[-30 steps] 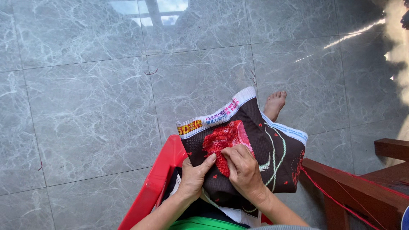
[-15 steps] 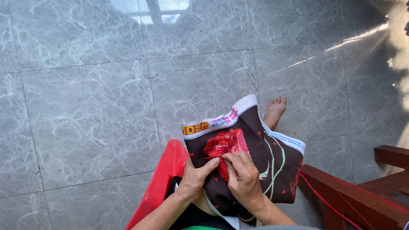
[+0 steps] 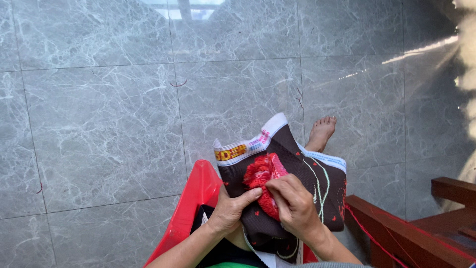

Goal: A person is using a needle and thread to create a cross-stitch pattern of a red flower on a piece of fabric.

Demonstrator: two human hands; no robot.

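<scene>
A person's left hand grips the dark embroidery cloth held over the lap, while the right hand pinches at its red stitched flower. A red plastic chair and wooden furniture flank the grey tiled floor.

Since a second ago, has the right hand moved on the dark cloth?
No. The right hand stays on the red stitched patch of the dark cloth, beside the left hand.

Grey marble-patterned floor tiles fill the scene; a bare foot rests on them at three o'clock, a red plastic chair stands at six o'clock, and short thread scraps lie towards twelve.
</scene>
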